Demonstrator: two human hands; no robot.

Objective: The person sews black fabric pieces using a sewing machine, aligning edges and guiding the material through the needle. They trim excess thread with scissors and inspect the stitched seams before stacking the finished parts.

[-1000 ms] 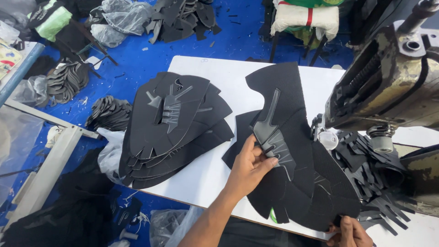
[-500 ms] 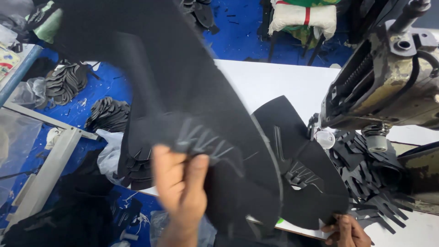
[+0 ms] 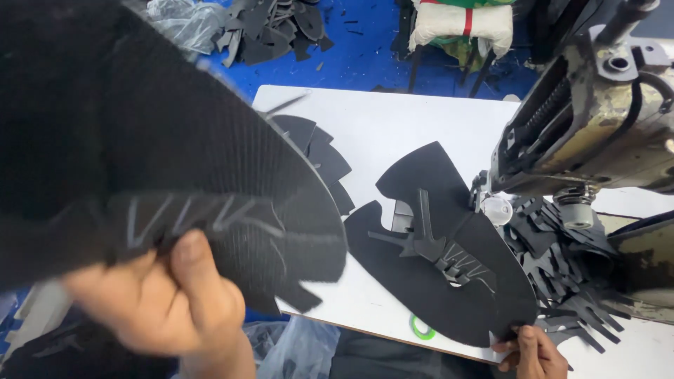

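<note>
- The left hand [image 3: 165, 298] was up close to the camera, thumb and fingers pinched on the lower edge of a big black fabric piece [image 3: 140, 140], lifted clear of the table so its ribbed face and grey stitched-on strips showed.
- The right hand [image 3: 533, 351] sat low at the table's near edge, fingertips nipping the tip of a second black piece [image 3: 421, 281], seemingly to keep it from sliding.
- That second piece lay flat on the white table [image 3: 393, 119], just beside the sewing machine [image 3: 597, 119], with small black cut shapes [image 3: 449, 256] resting on top of it.
- A loose heap of black trims [image 3: 562, 260] was piled under the machine's head, within easy reach.
- More black pieces [image 3: 319, 161] fanned out on the table, partly hidden by the lifted one.
- A green ring [image 3: 421, 328] lay near the front edge.
</note>
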